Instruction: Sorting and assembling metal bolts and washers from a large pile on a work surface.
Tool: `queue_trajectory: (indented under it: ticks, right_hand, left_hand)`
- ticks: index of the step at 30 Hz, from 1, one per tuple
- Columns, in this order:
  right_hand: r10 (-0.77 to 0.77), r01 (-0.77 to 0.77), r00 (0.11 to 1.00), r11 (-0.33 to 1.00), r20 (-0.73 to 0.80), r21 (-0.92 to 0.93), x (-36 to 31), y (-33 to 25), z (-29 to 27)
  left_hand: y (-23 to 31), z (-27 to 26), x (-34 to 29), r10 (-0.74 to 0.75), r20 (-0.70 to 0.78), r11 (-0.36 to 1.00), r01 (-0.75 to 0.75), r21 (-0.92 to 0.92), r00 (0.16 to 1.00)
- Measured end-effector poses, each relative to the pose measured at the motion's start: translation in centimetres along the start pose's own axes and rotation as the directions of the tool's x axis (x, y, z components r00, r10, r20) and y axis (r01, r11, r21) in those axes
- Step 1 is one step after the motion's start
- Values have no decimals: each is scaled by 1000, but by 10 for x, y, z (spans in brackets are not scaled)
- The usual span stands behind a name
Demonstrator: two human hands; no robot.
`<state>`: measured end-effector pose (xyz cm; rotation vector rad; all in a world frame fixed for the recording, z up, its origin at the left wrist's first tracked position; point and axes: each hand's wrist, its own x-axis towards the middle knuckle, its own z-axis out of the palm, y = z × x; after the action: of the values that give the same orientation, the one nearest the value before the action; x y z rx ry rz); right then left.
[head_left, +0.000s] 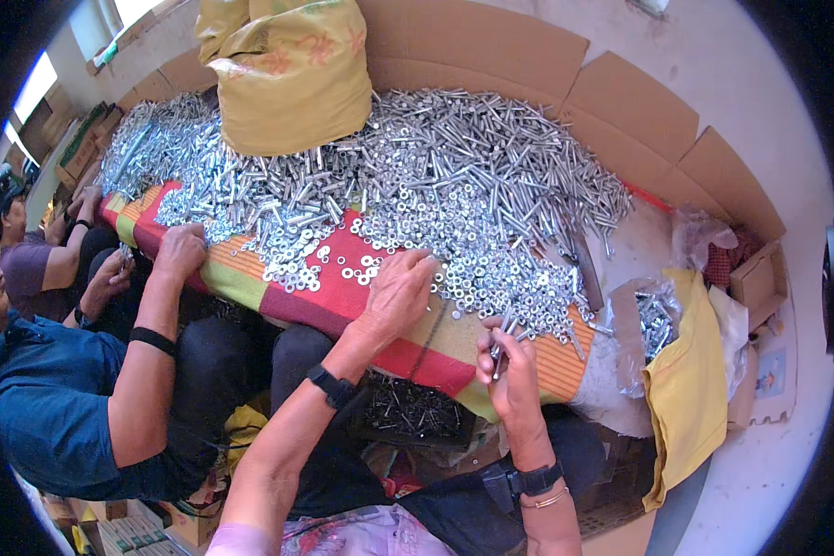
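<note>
My left hand (397,295) is closed, its fingertips down at the edge of a spread of small silver washers (473,281). What its fingers hold, if anything, is hidden. Closer to the front edge, my right hand (511,372) is raised with its fingers wrapped round a few slim metal bolts (500,350). Behind the washers rises a big heap of silver bolts and sleeves (491,153). All of it lies on a table covered with a striped red, green and orange cloth (435,357).
A yellow sack (292,102) stands on the heap. Cardboard sheets (635,97) line the back. To the right is a bag-lined box of bolts (656,320) beside yellow cloth (686,380). Co-workers sit at left, one hand (182,250) at the heap. A dark tray (412,408) of metal pieces is below.
</note>
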<state>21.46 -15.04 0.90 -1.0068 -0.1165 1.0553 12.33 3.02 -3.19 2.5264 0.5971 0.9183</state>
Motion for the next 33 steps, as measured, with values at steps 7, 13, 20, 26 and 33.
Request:
queue_trajectory:
  ticks: [7,13,20,26,33]
  right_hand:
    - [-8,-5,990,996,142,93,6,-2,-9]
    - [-35,44,983,998,183,-42,2,1,5]
    - [26,-17,977,999,209,-47,6,11,-8]
    - [172,-213,942,970,289,118,3,11,0]
    - [185,-264,948,912,259,313,5,11,17]
  left_hand:
    - [3,1,-6,117,28,992,-118,51,993]
    - [-8,-25,-26,-101,-85,992,94,-79,991]
    - [0,-23,-29,-23,-53,999,21,-39,998]
    - [-3,-15,-18,56,-44,997,-53,61,997]
    - [-8,-13,-2,151,103,944,-175,278,983]
